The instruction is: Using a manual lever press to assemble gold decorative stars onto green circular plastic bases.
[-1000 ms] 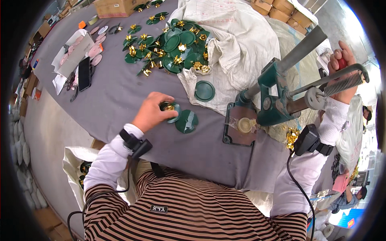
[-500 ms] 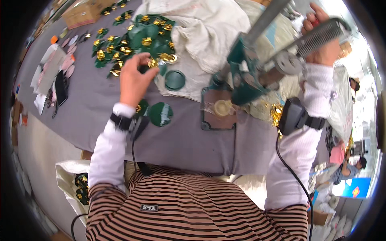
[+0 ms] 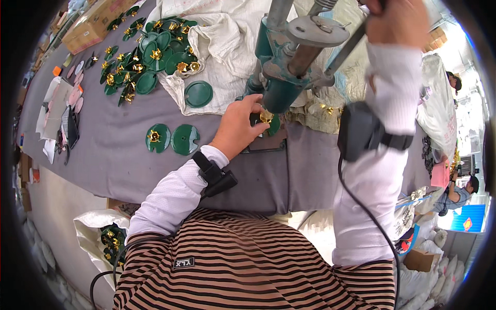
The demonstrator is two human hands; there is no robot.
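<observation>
Grey table holds a green hand press, a big pile of finished green discs with gold flowers and two discs apart. Looks well underway. Right hand grips the press lever; left hand fingers pinch a gold flower under the ram.

A matt grey cloth covers the table, the press is green-painted metal with worn bare steel, the green discs look like smooth plastic, the flower pieces glossy gold, the sack coarse white weave.
</observation>
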